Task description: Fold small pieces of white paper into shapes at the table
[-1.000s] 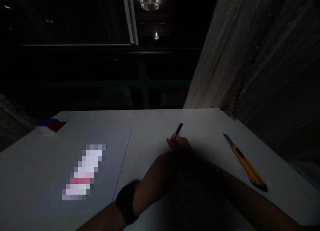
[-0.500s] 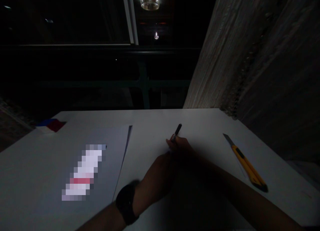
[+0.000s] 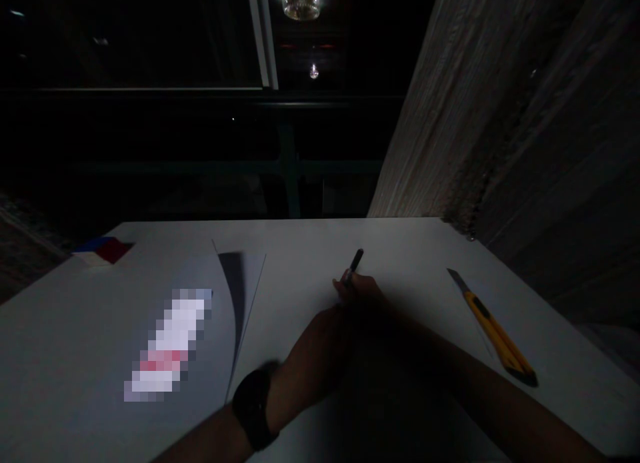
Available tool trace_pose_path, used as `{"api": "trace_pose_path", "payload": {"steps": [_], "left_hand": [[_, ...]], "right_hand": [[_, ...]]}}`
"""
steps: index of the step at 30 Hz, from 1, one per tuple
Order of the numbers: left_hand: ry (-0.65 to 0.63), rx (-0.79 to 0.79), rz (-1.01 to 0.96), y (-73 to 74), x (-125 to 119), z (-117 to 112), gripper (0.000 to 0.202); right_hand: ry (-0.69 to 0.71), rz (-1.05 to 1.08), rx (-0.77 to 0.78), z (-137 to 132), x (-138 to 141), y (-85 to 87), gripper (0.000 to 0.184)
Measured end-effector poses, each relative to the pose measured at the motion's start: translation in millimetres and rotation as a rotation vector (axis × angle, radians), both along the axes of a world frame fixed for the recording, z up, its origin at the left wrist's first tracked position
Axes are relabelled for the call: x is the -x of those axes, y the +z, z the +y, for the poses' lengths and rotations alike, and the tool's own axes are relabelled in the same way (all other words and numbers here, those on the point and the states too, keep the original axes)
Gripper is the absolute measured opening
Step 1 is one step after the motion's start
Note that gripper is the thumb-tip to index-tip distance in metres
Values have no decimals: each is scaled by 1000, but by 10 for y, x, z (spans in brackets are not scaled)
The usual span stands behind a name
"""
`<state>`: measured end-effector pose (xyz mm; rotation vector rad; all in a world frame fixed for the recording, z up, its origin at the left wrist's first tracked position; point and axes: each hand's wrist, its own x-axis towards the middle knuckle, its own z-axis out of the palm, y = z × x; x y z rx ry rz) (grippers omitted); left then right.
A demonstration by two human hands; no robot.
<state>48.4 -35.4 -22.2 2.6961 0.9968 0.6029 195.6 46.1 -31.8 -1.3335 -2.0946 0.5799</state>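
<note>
A thin white paper sheet, flat a second earlier, curled up along its right edge on the white desk, seemingly without disturbing the right hand, fingers gripping a slim black pen at mid-desk; the shadowed left hand's grasp was unclear.

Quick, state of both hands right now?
Left hand: cannot be told, too shadowed.
Right hand: closed, holding a dark pen.
</note>
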Motion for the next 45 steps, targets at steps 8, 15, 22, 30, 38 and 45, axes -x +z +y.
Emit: {"api": "trace_pose_path", "payload": {"steps": [8,15,22,30,38,45], "left_hand": [[-17,-6,6,32,-2,0,29],[1,15,16,21,6,-1,27],[13,16,1,57,-16,-1,30],[5,4,27,73,-7,-19,33],[6,27,-11,53,-5,-6,38],[-4,24,2,31,5,-8,38]], "right_hand": [[3,31,-5,-29,2,29,25],[-2,2,-12,-11,4,19,25],[-12,42,-24,-10,4,-16,24],[-73,139,24,16,-25,-17,22],[-130,127,17,-7,-62,3,22],[-129,64,-41,6,-70,-52,23]]}}
